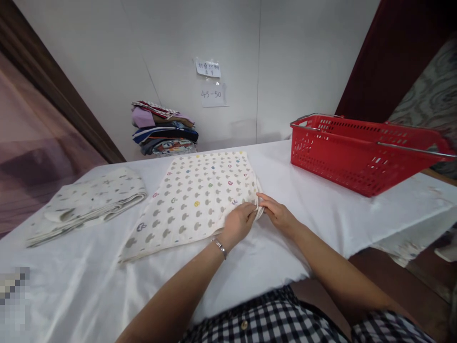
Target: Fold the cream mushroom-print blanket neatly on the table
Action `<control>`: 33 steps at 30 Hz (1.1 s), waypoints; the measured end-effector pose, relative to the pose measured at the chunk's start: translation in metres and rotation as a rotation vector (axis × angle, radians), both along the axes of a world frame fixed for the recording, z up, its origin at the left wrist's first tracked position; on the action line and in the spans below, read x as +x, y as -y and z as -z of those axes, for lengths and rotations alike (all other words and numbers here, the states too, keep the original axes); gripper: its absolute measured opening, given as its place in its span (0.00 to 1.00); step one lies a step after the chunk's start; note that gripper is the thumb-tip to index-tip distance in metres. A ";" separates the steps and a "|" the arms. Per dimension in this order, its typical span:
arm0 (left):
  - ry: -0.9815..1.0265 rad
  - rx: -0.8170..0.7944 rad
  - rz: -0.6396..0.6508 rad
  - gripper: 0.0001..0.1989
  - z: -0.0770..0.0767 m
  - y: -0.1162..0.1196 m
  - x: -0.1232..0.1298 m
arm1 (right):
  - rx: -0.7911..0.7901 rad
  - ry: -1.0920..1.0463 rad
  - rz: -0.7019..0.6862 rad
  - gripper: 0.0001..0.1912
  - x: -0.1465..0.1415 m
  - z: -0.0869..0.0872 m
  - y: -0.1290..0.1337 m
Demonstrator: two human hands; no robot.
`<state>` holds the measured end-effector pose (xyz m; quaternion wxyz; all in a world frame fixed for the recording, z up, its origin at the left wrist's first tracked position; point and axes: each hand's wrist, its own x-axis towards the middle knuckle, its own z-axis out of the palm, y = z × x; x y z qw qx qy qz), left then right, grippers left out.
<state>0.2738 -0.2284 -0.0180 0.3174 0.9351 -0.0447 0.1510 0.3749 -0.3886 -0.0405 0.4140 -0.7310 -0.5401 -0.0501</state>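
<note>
A white cloth (200,190) printed with grey mushroom shapes and a few coloured ones lies folded in layers on the table. My left hand (240,221), a bracelet at its wrist, is closed on the cloth's near right corner. Right beside it, my right hand (276,212) pinches the layered right edge of the same cloth between thumb and fingers. The fingertips of both hands almost meet there, and the cloth's corner is partly hidden by them. To the left rests a second folded white cloth (103,193) with small dark prints, apart from both hands.
A red plastic basket (332,157) with metal handles stands at the right of the white-covered table (285,257). Against the wall at the back is a stack of folded fabrics (166,131). Two paper notes (213,94) are stuck on the wall. Curtains hang at both sides.
</note>
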 end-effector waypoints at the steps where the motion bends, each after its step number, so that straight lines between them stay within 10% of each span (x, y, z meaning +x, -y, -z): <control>1: 0.007 0.016 0.009 0.12 0.001 0.000 0.001 | -0.011 0.000 -0.002 0.14 0.001 0.001 0.000; 19: -0.052 0.512 -0.051 0.09 0.005 -0.014 -0.015 | -0.297 0.378 0.145 0.19 0.009 0.011 0.022; 33: -0.124 0.515 -0.515 0.19 0.014 -0.133 -0.153 | -0.369 0.609 0.147 0.22 0.039 0.067 0.057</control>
